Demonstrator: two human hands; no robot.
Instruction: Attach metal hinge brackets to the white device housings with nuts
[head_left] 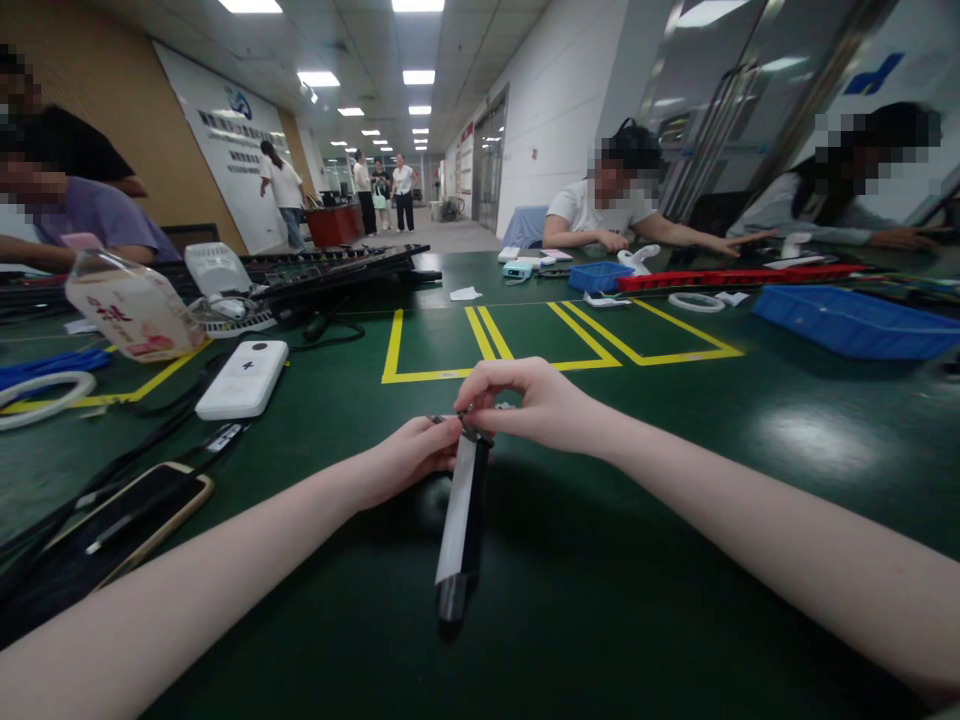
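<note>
A long black-and-white handle-shaped tool [459,515] points toward me over the green table [585,600], its black end nearest. Its exact kind does not show. At the tool's far end, my left hand [412,455] is closed, with thumb and fingers on the head. My right hand [536,400] arches over the same end from the right, thumb and index finger pinched together there. Small metal-looking bits show between the fingertips, too small to name. Both hands hide most of the tool's head.
To the left lie a white power bank [244,380], a phone [135,530], black cables and a drink bottle [131,300]. Yellow tape [502,375] marks the table ahead. A blue tray [855,320] stands at right. Other people sit across the table.
</note>
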